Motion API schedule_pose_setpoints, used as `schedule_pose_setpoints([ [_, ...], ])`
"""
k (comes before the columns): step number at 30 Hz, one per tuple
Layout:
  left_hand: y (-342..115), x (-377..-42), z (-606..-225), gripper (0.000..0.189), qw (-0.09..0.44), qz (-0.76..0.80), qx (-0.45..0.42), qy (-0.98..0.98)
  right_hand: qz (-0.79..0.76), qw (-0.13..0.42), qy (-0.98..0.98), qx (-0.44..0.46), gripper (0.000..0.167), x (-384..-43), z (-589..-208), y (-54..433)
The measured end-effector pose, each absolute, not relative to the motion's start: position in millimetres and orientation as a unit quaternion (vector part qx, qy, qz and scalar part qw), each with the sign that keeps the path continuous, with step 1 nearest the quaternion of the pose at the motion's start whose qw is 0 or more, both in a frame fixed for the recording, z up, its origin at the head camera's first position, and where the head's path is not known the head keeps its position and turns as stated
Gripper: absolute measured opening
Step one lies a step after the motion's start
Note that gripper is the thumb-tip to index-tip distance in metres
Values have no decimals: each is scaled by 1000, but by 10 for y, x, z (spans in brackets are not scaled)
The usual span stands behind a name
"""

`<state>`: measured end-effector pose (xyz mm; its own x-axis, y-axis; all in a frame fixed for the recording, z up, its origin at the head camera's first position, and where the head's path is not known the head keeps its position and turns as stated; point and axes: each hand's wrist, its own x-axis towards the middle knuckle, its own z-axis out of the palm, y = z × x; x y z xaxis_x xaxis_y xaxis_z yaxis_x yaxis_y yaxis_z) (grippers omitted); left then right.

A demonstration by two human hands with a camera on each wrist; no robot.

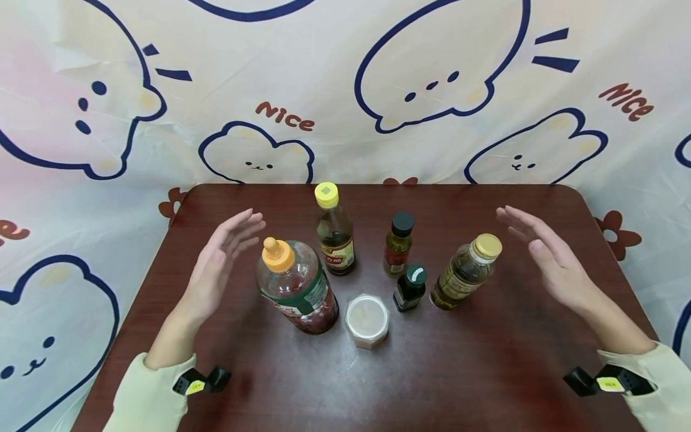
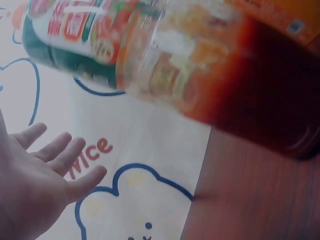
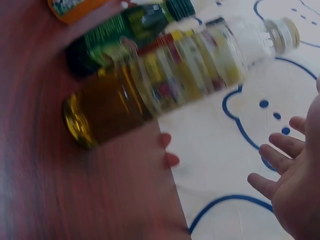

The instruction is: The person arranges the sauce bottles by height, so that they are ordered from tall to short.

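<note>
My left hand (image 1: 213, 267) hovers with fingers extended, left of a squeeze bottle (image 1: 302, 294) with an orange nozzle cap and green label. Red sauce fills the lower part of that bottle in the left wrist view. Opposite, my right hand (image 1: 556, 261) is held up with straight fingers, right of an oil bottle (image 1: 464, 276) with a pale yellow cap. Neither hand touches anything. Between them stand a yellow-capped bottle of dark liquid (image 1: 336, 234), a small black-capped bottle (image 1: 397, 246), a small dark green-capped bottle (image 1: 410, 289) and a pale-lidded jar (image 1: 367, 321).
All the containers stand upright in a loose group on a dark reddish-brown table (image 1: 459, 372). Behind and beside it hangs a pale cloth (image 1: 335, 60) with blue-outlined cartoon figures. In the right wrist view, part of an orange packet or label (image 3: 75, 9) shows near the bottles.
</note>
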<state>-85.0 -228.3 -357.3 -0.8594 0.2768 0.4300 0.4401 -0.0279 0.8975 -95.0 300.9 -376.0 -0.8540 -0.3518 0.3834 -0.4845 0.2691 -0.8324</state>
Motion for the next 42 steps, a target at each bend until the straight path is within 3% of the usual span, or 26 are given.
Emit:
schedule_pose_setpoints([
  [10,-2095,-742,-3850,95,98,-680,-328,-648,617,37,-717,323,56,-869,-3909,2723],
  [22,-1986,-603,-4133,117,82,-674,-304,-668,632,17,-712,306,78,-829,-4063,2507],
  [29,-1891,-580,-4159,128,55,-677,-286,-676,651,15,-688,319,80,-837,-4128,2454],
  [35,-1819,-580,-4151,132,63,-691,-287,-661,668,21,-680,303,86,-821,-4169,2404],
  [42,-1796,-594,-4178,134,54,-690,-272,-669,659,37,-706,258,74,-804,-4234,2370],
])
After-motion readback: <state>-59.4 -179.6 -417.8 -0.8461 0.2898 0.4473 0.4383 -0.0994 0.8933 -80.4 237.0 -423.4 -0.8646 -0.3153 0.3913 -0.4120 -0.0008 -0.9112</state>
